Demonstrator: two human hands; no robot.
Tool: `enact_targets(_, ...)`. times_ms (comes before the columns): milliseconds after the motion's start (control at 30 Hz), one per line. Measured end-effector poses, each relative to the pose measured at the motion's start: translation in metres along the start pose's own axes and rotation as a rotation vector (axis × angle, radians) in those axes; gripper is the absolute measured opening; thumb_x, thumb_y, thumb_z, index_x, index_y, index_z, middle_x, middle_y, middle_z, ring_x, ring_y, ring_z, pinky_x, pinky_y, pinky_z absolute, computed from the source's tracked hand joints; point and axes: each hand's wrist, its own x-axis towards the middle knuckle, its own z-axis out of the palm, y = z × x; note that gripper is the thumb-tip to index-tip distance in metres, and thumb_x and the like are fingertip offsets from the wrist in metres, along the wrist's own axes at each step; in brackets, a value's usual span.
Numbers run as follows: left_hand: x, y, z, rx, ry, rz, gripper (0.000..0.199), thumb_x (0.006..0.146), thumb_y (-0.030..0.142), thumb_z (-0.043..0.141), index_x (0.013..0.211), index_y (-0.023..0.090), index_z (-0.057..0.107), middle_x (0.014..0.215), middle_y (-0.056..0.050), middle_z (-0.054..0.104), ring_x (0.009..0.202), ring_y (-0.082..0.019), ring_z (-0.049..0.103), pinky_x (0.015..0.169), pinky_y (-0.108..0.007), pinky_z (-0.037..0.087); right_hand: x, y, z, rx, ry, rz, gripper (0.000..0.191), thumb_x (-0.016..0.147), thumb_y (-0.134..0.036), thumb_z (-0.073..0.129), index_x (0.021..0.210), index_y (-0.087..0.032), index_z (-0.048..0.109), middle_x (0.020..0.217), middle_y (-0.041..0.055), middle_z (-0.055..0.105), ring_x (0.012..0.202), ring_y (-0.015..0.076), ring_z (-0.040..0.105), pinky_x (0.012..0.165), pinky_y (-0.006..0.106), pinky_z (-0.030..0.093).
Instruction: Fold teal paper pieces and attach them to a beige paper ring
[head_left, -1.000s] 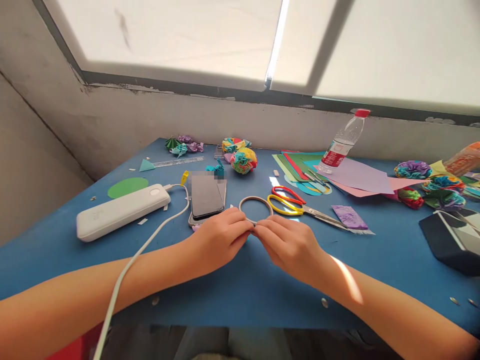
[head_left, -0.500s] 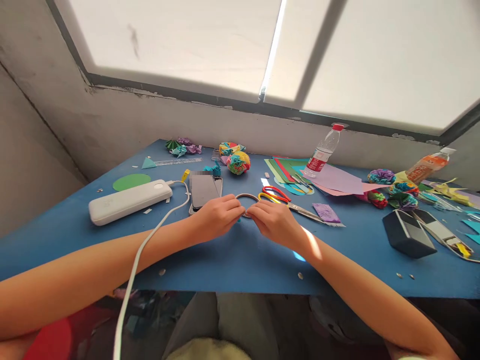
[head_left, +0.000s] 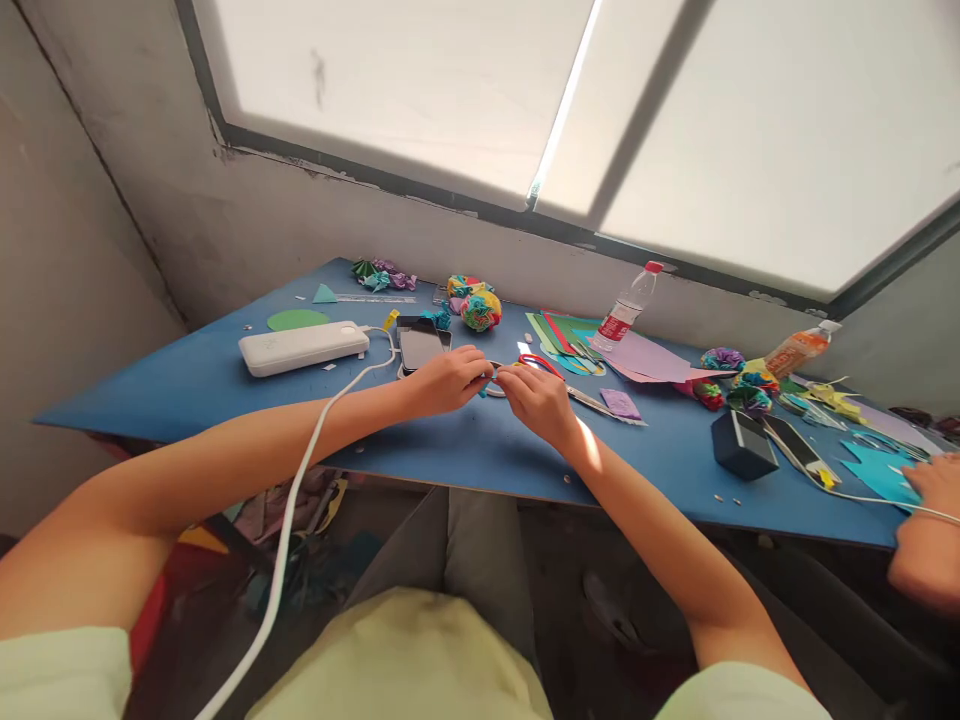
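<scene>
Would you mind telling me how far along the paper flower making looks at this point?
Done: several finished paper flowers lie at the back of the blue table, with more on the right. In hand: the left hand and right hand pinch something small between them, too small to identify. Left: the coloured paper sheets remain uncut, and the scissors lie unused.
</scene>
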Motion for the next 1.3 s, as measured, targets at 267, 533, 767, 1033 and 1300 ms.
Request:
enact_targets(267, 0.001, -0.001, 0.0, -0.152, 0.063, -0.188, 0.015, 0.083, 0.019, 0.052, 0.078, 0.013, 0.065, 0.068, -0.002, 0.063, 0.058, -0.01, 0.053, 0.056, -0.02, 0.045, -0.009, 0.002, 0.004, -0.166, 0.015, -0.143, 0.023, 0.093, -0.014, 0.043, 0.107, -0.014, 0.061, 0.11, 0.0109, 0.067, 0.1, 0.0202, 0.063, 0.082, 0.033, 0.05)
enact_targets(533, 0.002, 0.001, -0.002, -0.206, 0.056, -0.269, 0.012, 0.08, 0.018, 0.055, 0.077, 0.013, 0.066, 0.064, 0.001, 0.065, 0.05, -0.008, 0.051, 0.047, -0.017, 0.042, -0.006, 0.0, 0.004, -0.234, 0.047, -0.175, 0.02, 0.092, -0.014, 0.044, 0.102, -0.013, 0.062, 0.102, 0.0098, 0.069, 0.095, 0.0198, 0.064, 0.077, 0.031, 0.049)
enact_targets(767, 0.0, 0.004, -0.001, -0.059, 0.061, -0.147, 0.015, 0.082, 0.016, 0.052, 0.079, 0.015, 0.066, 0.073, -0.004, 0.065, 0.07, -0.016, 0.058, 0.067, -0.026, 0.048, -0.001, -0.003, 0.003, -0.162, 0.095, -0.076, 0.016, 0.091, -0.011, 0.045, 0.095, -0.016, 0.059, 0.09, 0.0058, 0.07, 0.081, 0.0141, 0.065, 0.075, 0.027, 0.047)
enact_targets(1033, -0.004, 0.002, 0.0, 0.109, 0.082, -0.04, 0.018, 0.089, 0.02, 0.047, 0.086, 0.015, 0.064, 0.081, -0.006, 0.066, 0.076, -0.017, 0.059, 0.067, -0.026, 0.047, 0.002, -0.005, 0.0, -0.105, 0.102, -0.035, 0.018, 0.09, -0.01, 0.045, 0.1, -0.017, 0.058, 0.09, 0.0049, 0.07, 0.081, 0.0142, 0.064, 0.076, 0.026, 0.046)
enact_targets(1300, -0.004, 0.001, -0.003, 0.238, 0.015, 0.033, 0.025, 0.094, 0.02, 0.04, 0.084, 0.015, 0.063, 0.078, -0.005, 0.064, 0.074, -0.016, 0.057, 0.065, -0.026, 0.044, 0.003, -0.007, 0.003, -0.073, 0.008, 0.016, 0.018, 0.092, -0.012, 0.041, 0.093, -0.017, 0.059, 0.087, 0.0056, 0.068, 0.077, 0.0145, 0.062, 0.071, 0.026, 0.043)
